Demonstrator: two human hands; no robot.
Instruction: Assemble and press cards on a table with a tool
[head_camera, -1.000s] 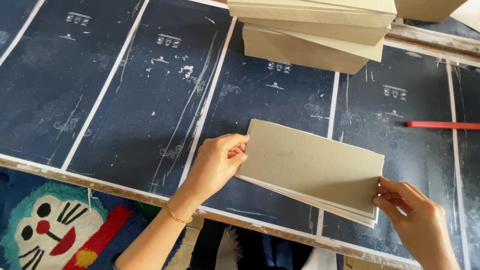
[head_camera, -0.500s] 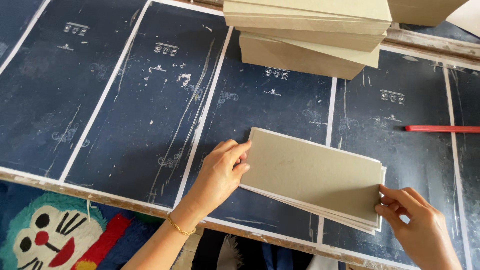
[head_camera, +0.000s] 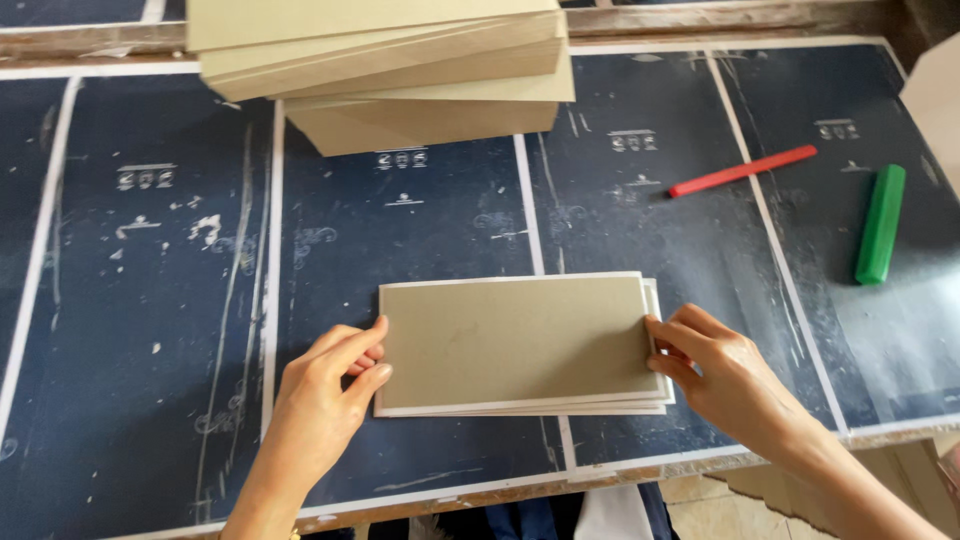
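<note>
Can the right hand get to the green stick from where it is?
Probably yes: the right hand rests on the small card stack, and only bare dark table lies between it and the green stick.

Small board stack (head_camera: 520, 345) lies between both hands, big pile (head_camera: 385, 70) behind.
</note>
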